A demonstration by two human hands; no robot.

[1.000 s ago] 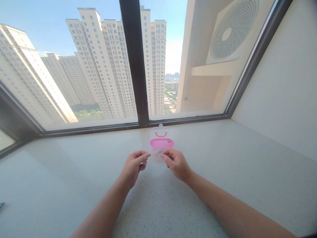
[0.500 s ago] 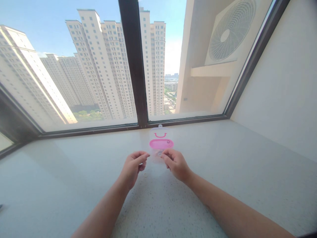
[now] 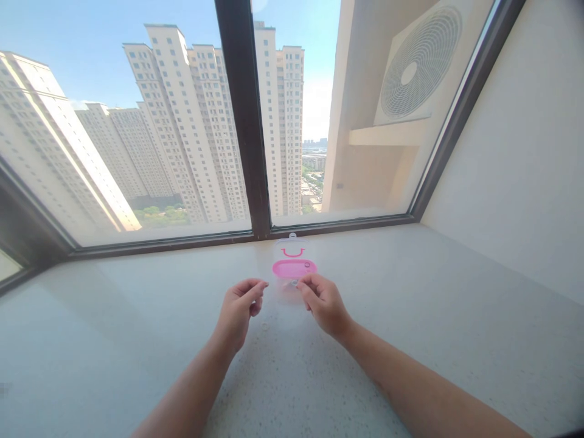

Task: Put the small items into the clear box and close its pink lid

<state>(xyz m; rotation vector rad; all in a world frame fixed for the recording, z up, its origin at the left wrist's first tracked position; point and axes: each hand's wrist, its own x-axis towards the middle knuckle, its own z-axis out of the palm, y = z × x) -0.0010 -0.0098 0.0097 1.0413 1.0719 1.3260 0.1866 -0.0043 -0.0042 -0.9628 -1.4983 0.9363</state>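
Beyond a dark-framed window, pale apartment towers fill the upper left of the frame, and a fan unit sits on a ledge at upper right. On the speckled pale sill, a pink-rimmed container stands at centre, its clear lid raised toward the window; the right hand covers part of its front. The left hand is just left of the container. Both forearms reach in from the lower edge, wrists bent inward, each thumb and forefinger pressed together; what they pinch, if anything, is too small to tell. The container is see-through below its smooth oval rim, the lid bears a curved pink handle, and a small pale ring lies below the left fingertips.
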